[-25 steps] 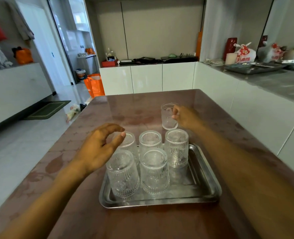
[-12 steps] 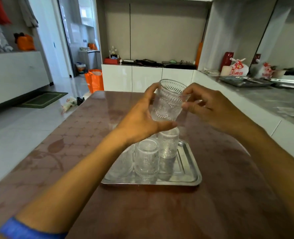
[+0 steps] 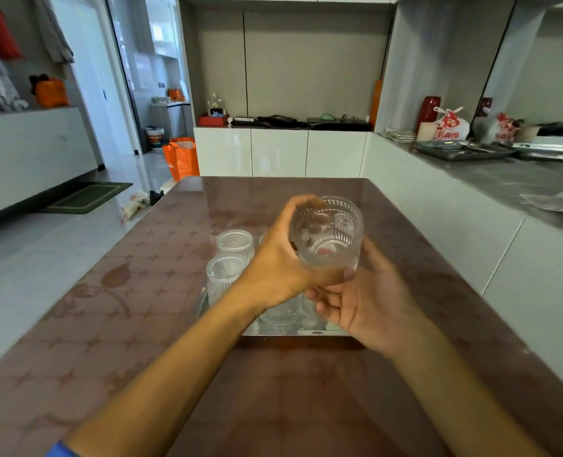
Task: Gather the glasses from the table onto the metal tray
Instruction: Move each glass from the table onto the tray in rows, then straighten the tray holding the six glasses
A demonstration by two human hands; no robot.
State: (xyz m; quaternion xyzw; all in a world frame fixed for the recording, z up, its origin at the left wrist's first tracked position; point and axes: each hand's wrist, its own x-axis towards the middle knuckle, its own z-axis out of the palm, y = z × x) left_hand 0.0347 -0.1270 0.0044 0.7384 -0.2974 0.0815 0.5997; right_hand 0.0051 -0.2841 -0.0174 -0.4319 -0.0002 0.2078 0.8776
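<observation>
Above the metal tray [image 3: 293, 332], left hand [image 3: 280, 268] gripping glass [image 3: 328, 232], table [image 3: 306, 407] bare nearside

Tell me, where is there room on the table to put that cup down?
Bare table lies left of the metal tray, beyond it, and right of it. The tray's left side is crowded with upturned glasses. Both hands hide the rest.

Ribbed clear glass [image 3: 331, 239], shiny metal tray [image 3: 293, 332]
</observation>
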